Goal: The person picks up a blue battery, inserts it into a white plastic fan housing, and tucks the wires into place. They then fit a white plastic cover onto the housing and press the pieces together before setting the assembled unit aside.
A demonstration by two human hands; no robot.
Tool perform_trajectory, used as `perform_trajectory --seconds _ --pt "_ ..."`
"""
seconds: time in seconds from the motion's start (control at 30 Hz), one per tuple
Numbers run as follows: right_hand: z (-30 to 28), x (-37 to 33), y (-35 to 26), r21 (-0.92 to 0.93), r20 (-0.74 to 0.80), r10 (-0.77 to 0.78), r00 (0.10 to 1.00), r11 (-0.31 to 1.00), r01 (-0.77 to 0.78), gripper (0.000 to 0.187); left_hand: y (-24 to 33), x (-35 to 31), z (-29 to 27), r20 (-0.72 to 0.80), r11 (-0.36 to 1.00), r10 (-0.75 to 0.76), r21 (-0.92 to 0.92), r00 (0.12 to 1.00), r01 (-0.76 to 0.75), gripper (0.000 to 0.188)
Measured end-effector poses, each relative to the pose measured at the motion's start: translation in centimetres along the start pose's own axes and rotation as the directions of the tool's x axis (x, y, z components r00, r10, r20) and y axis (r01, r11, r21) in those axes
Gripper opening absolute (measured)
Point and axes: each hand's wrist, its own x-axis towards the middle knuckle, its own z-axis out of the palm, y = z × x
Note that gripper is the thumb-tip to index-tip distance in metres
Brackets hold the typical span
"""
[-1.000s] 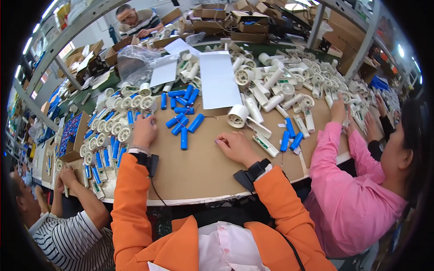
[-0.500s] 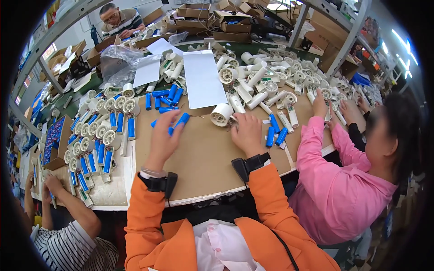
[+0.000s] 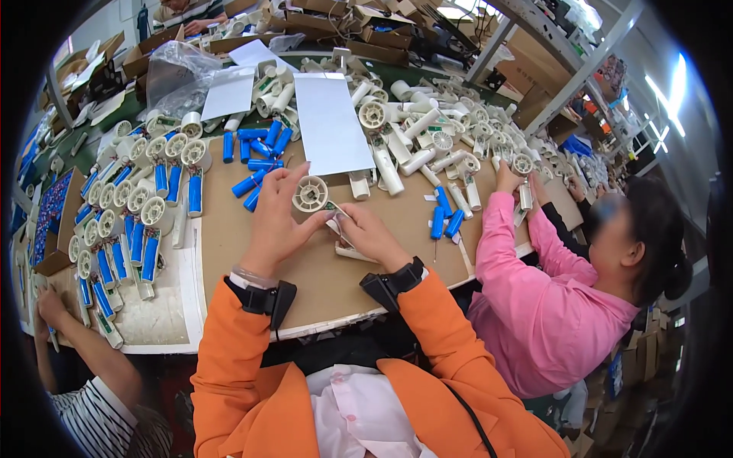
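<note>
In the head view, two orange sleeves (image 3: 235,340) are seen nearest, each topped by one black wrist device (image 3: 392,284). Both forearms are angled inward over the brown board (image 3: 324,286). One white housing (image 3: 311,194) is held up between the hands, its round spoked end turned to the camera. The left hand (image 3: 276,217) is curved beside that end, fingers raised and thumb stretched underneath; how firmly it is gripped cannot be told. By the right hand (image 3: 368,233), bent in from the other side, the housing is pinched between thumb and fingers. Three blue cylinders (image 3: 437,223) are laid to the right; at least eight more are bunched beyond the left hand. Farther off, three white sheets (image 3: 330,122) and one clear plastic bag (image 3: 179,76) are seen.
</note>
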Motion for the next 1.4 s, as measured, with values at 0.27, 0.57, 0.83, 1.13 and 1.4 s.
perform_trajectory --seconds 0.27,0.57,0.83,1.13,1.4 --pt "-2.3 -3.3 1.0 -0.055 -0.136 -0.17 0.976 0.985 0.164 0.025 -1.5 -1.1 0.4 0.259 0.981 0.048 0.17 0.965 -0.095 0.064" --pt "-1.4 -11.3 -0.9 -0.52 0.015 -0.158 0.987 0.842 0.142 0.035 -2.0 -1.0 0.8 0.314 0.997 -0.032 0.082 0.949 0.007 0.066" --pt "1.2 -9.0 -1.3 -0.444 -0.069 -0.455 0.888 0.811 0.381 0.027 -1.9 -1.0 0.3 0.313 0.999 -0.019 0.045 0.95 0.005 0.064" --pt "-13.6 -5.6 8.3 -0.833 -0.523 -0.492 0.696 0.467 -0.296 0.043 -1.3 -0.8 0.2 0.291 0.998 -0.013 0.061 0.957 -0.005 0.063" --pt "-10.4 -6.0 8.1 -0.689 -0.372 -0.232 0.899 0.717 -0.1 0.042 -0.8 -0.7 -0.3 0.351 0.999 -0.052 0.013 0.935 0.051 0.063"
